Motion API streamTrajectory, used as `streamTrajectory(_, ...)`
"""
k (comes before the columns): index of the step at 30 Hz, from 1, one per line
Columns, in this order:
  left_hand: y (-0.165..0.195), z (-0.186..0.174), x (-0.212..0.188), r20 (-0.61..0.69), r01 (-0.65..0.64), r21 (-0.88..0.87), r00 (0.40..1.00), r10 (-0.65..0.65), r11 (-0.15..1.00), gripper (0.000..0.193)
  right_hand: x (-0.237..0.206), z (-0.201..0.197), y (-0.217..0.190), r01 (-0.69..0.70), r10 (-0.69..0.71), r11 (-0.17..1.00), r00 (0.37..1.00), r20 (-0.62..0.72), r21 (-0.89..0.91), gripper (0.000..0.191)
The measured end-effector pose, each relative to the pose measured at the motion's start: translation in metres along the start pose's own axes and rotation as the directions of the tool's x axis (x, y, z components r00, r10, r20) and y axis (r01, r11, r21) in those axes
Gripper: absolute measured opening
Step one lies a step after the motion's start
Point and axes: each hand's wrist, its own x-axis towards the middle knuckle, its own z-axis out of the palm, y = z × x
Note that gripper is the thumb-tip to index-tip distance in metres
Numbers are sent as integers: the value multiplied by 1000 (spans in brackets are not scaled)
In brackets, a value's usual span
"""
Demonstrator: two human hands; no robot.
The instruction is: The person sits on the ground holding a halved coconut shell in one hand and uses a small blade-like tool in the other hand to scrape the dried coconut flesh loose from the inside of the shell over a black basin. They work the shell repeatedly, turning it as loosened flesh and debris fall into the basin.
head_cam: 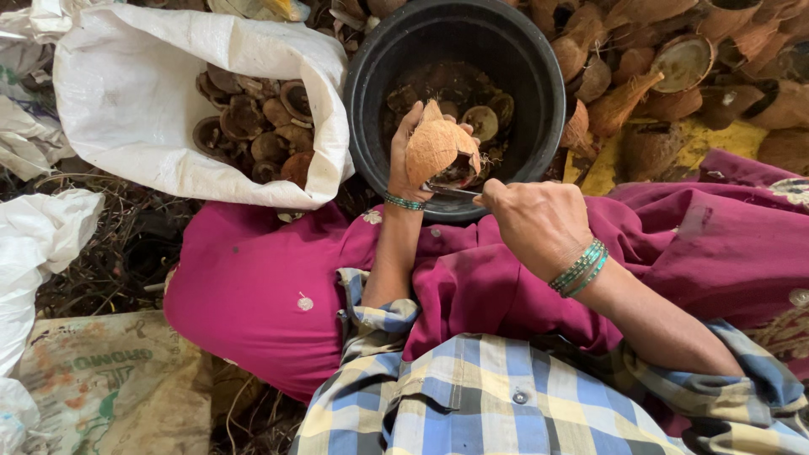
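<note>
My left hand (403, 160) grips a tan piece of coconut shell (435, 145) upright over the near rim of a black bucket (371, 67). My right hand (538, 221) is closed around a metal blade (451, 190) whose tip reaches under the shell piece. Both wrists wear green bangles. The bucket holds dark coconut pieces (476, 118). My lap is covered in magenta cloth (253, 278), and my sleeves are blue and yellow plaid.
An open white sack (135, 101) of coconut shell halves (257, 126) lies to the left of the bucket. A heap of husks and shells (674, 67) fills the top right. More white and printed sacks (101, 379) lie at the left on littered ground.
</note>
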Motion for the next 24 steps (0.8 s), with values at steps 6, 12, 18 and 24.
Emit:
streamTrajectory(6, 1, -1, 0, 15, 15, -19, 1000, -15, 1000, 55, -2, -1, -1, 6, -6, 1000, 1000, 24, 4, 19)
streamTrajectory(12, 1, -2, 1, 10, 8, 0, 1000, -8, 1000, 55, 1, 2, -2, 12, -12, 1000, 1000, 5, 10, 13)
streamTrajectory(18, -2, 1, 0, 11, 6, 62, 1000, -7, 998, 53, 1, 4, 1, -1, 1, 1000, 1000, 27, 15, 15)
streamTrajectory(24, -7, 2, -5, -49, -75, 391, 994, 102, 917, 38, 6, 20, 4, -70, 73, 997, 987, 142, -24, 29)
